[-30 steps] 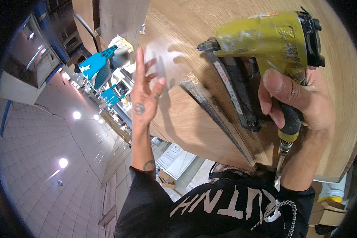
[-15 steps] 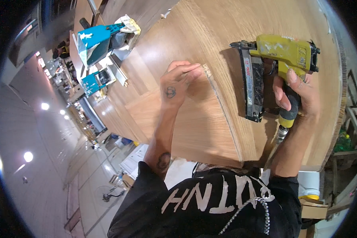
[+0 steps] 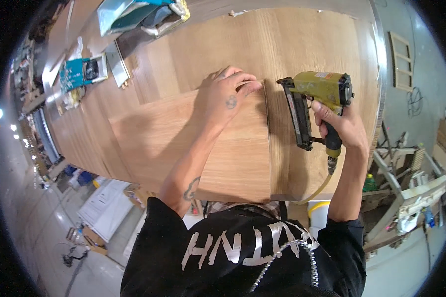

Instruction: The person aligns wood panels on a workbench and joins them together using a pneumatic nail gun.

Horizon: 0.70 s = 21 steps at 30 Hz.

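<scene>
My left hand rests at the far right corner of a light wooden board, its thumb and fingers pinching the far edge. That board lies on a larger wood-grain panel. In my right hand is a yellow-green air nail gun with a black magazine, my fingers wrapped round its dark handle. The gun's nose points left, a little to the right of the board's corner; a gap shows between them. From the handle's end a yellowish air hose runs back toward my body.
At the far left stand a teal box-like holder and a smaller teal tool, beside pale strips. On the right, past the panel's edge, is a wooden rack with clutter. A white bucket stands near me.
My view has turned and tilted. The nail gun has come closer to the board's far right corner. My left hand stays at that corner, its fingers still pinched on the edge.
</scene>
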Motion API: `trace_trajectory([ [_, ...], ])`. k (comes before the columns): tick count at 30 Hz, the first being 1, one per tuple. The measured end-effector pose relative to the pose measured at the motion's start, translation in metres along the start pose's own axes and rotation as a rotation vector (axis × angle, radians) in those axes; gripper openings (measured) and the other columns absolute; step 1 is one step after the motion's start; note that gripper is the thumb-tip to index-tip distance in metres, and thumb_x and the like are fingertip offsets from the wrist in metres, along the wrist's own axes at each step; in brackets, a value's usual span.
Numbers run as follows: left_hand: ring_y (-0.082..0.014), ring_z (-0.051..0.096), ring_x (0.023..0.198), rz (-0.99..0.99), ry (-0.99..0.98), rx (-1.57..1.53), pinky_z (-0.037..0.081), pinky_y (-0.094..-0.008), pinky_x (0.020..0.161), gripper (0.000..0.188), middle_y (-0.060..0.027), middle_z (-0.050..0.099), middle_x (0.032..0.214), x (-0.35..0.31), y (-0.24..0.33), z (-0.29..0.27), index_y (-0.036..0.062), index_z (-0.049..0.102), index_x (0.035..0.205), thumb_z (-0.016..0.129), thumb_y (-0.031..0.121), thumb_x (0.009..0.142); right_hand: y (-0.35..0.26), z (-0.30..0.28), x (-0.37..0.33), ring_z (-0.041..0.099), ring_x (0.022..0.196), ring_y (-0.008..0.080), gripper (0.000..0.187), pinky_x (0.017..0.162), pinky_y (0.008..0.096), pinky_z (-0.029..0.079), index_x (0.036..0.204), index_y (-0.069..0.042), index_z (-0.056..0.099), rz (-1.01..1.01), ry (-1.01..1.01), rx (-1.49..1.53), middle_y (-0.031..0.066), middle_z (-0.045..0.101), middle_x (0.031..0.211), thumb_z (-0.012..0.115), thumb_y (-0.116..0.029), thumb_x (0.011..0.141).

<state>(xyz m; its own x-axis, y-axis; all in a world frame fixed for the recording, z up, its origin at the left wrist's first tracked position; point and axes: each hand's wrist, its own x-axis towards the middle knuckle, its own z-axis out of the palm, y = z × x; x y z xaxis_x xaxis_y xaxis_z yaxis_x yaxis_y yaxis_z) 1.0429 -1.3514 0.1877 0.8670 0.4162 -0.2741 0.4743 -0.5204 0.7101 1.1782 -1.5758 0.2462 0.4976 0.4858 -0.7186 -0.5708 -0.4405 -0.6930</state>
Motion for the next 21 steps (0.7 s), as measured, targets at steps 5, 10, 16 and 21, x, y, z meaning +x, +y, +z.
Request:
trace_trajectory([
  [5, -0.0267, 0.056, 0.094, 0.257, 0.121, 0.056, 0.044, -0.0386, 0.085, 0.017, -0.0062, 0.060, 0.092, -0.002, -0.025, 0.007, 0.0067, 0.068, 0.092, 0.070, 0.021, 0.083, -0.046, 0.033, -0.009, 0.052, 0.046, 0.0095, 0.032, 0.043, 0.0243, 0.043, 0.102, 0.000, 0.063, -0.057, -0.019, -0.374, 0.0027, 0.057, 0.061, 0.074, -0.025, 0.085],
  [10, -0.0268, 0.055, 0.099, 0.385, 0.157, 0.162, 0.044, -0.0402, 0.086, 0.027, -0.0062, 0.059, 0.098, -0.007, -0.034, 0.006, 0.0063, 0.065, 0.096, 0.069, 0.030, 0.083, -0.054, 0.054, -0.004, 0.052, 0.045, 0.0085, 0.029, 0.042, 0.0239, 0.042, 0.100, -0.002, 0.062, -0.013, -0.016, -0.518, 0.0021, 0.057, 0.060, 0.073, -0.025, 0.086],
  [16, -0.0275, 0.053, 0.104, 0.384, 0.177, 0.156, 0.044, -0.0412, 0.089, 0.028, -0.0070, 0.057, 0.102, -0.009, -0.027, 0.010, 0.0066, 0.061, 0.099, 0.067, 0.030, 0.083, -0.055, 0.062, -0.003, 0.055, 0.046, 0.0097, 0.032, 0.042, 0.0252, 0.044, 0.091, 0.003, 0.066, -0.007, 0.029, -0.601, 0.0041, 0.060, 0.059, 0.072, -0.028, 0.086],
  [21, -0.0294, 0.051, 0.111, 0.292, 0.026, 0.165, 0.043, -0.0423, 0.093, 0.028, -0.0083, 0.054, 0.111, -0.009, -0.020, 0.005, 0.0064, 0.058, 0.109, 0.065, 0.020, 0.085, -0.060, 0.065, -0.003, 0.053, 0.046, 0.0092, 0.032, 0.042, 0.0241, 0.043, 0.106, -0.001, 0.062, 0.039, 0.060, -0.657, 0.0037, 0.058, 0.061, 0.072, -0.024, 0.086],
])
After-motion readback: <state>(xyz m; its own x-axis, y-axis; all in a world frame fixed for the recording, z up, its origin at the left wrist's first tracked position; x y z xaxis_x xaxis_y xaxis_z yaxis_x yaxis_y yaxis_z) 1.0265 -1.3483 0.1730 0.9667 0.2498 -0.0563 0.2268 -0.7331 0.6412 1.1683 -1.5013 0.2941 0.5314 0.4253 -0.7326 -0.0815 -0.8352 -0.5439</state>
